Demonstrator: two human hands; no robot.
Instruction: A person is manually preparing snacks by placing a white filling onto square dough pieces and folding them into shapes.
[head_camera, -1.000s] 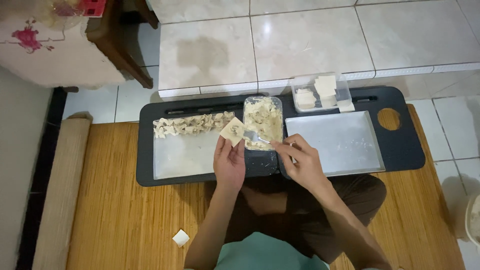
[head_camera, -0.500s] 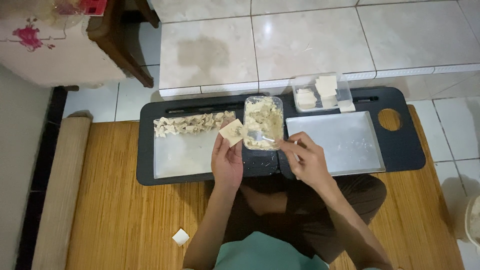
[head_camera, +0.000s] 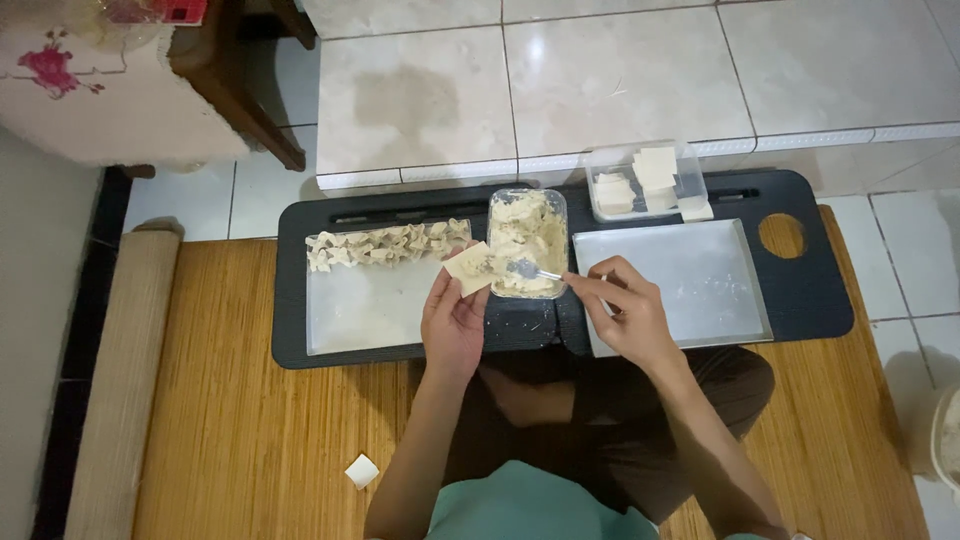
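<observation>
Head view: a seated person's two bare hands work over a low black tray-table (head_camera: 810, 300) set on a woven bamboo floor mat (head_camera: 240, 440).
Far left: a rolled edge of matting (head_camera: 120, 380) lies along the floor; a small white square scrap (head_camera: 361, 470) sits on the bamboo mat, well apart from the hands.
Left metal tray (head_camera: 370, 315): a shallow rectangular silver tray with a row of folded pale dumplings (head_camera: 385, 243) along its far edge.
Left hand (head_camera: 455, 320): palm up, fingers cupped narrow, holding a square pale dough wrapper (head_camera: 470, 268) flat on the fingertips, just beside the filling tub.
Filling tub (head_camera: 528, 245): a clear plastic rectangular container of pale minced filling, between the two metal trays.
Right hand (head_camera: 625, 310): fingers pinched shut on a small metal spoon (head_camera: 535, 270), whose bowl rests in the filling near the wrapper.
Right metal tray (head_camera: 690, 280): a second shallow silver tray, lying under the right hand's far side.
Wrapper box (head_camera: 645, 182): a clear plastic box with stacked white square wrappers, behind the right tray.
Far right: a round hole (head_camera: 782, 236) in the black tray-table's end.
</observation>
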